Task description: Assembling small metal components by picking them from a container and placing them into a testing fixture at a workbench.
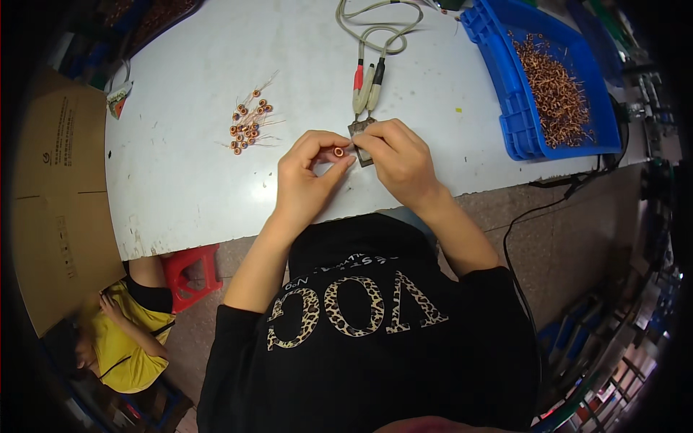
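Note:
Between the thumb and fingers of my left hand (306,173) sits a small copper-wound ring coil (338,151), close to the left side of a small dark block (366,157). Over that block, my right hand (404,162) has its fingers pinched together; what they hold, if anything, is hidden. Two test clips, a red-sleeved clip (358,79) and a black-sleeved clip (378,76), reach the block's far edge. To the left, a loose cluster of several similar coils (245,131) lies on the white table (188,195), thin wire ends sticking out.
A blue bin (511,108) holding a heap of copper coils (552,94) stands at the right. Grey cable (393,29) loops at the far side. A cardboard box (65,187) borders the table's left. Beyond it, a person in yellow (133,346) is near a red stool (191,278).

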`<state>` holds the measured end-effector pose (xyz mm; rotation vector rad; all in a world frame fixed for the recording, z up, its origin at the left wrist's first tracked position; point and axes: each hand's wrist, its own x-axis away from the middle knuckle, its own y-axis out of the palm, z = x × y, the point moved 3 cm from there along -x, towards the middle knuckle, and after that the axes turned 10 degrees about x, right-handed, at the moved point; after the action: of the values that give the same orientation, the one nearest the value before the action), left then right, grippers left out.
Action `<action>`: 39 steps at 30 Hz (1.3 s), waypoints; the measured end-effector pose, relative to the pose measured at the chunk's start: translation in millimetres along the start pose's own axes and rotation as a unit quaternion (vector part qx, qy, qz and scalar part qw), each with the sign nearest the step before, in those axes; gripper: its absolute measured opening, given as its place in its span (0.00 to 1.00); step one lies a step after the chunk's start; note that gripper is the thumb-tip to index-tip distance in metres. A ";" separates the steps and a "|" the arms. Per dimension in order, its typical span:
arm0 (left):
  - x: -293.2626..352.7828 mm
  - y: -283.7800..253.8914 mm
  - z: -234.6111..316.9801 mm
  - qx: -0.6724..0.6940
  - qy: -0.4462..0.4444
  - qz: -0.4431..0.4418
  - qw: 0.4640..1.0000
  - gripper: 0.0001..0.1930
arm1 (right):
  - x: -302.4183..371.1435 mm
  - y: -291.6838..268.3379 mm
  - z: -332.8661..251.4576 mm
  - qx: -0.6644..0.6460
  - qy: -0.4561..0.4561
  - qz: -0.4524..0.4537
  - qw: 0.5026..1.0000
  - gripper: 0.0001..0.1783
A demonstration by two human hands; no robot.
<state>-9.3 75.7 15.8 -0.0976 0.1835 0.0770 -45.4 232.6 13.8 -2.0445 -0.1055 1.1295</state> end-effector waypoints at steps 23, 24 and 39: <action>-9.9 16.5 -13.1 -0.150 0.100 -0.010 0.984 0.13 | 18.2 1.0 30.4 -0.203 0.262 -0.040 0.943 0.07; -10.0 16.7 -12.7 -0.148 0.106 -0.013 0.983 0.12 | 17.3 -0.1 29.1 -0.207 0.258 -0.036 0.943 0.07; -6.3 -13.5 0.2 -0.050 0.069 0.007 0.996 0.09 | 17.8 -24.4 45.6 -0.241 0.330 -0.094 0.908 0.06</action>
<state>-14.3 61.8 18.4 -0.2020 0.3190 0.0933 -62.0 283.8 4.3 -2.6820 -0.2533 0.2535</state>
